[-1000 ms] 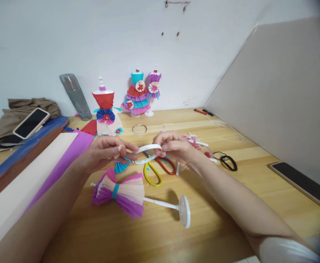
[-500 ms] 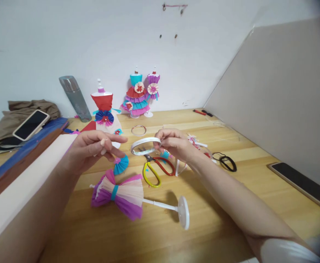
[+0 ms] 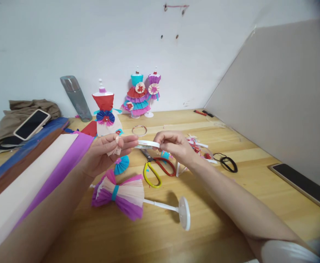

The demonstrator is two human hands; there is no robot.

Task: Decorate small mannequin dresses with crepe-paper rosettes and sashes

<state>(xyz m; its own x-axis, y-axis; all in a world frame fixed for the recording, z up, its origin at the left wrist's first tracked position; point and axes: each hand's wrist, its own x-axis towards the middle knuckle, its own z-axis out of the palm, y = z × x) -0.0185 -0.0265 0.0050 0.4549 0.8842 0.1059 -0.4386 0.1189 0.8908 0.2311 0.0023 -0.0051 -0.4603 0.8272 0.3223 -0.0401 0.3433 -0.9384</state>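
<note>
A white tape ring (image 3: 149, 144) is held in the air by my right hand (image 3: 173, 145), whose thumb and fingers pinch its right side. My left hand (image 3: 109, 146) reaches its fingertips to the ring's left end, and a small pale crumpled piece (image 3: 118, 149) is pinched between its thumb and fingers. Below the hands, a small mannequin in a purple and cream dress (image 3: 118, 195) with a blue waistband lies on its side. Scissors (image 3: 160, 171) with yellow and red handles lie beneath the ring, beside a blue pleated fan (image 3: 121, 165).
Three dressed mannequins, one in a red top (image 3: 103, 102), stand at the back. A bottle (image 3: 76, 98), a phone (image 3: 31, 125) and paper sheets (image 3: 39, 164) are at left. Scraps (image 3: 196, 146), a black band (image 3: 228, 164) and another phone (image 3: 302, 184) are at right.
My left hand has moved right to the ring, and the pale piece in its fingers shows more. The ring has tilted nearly edge-on, still in my right hand.
</note>
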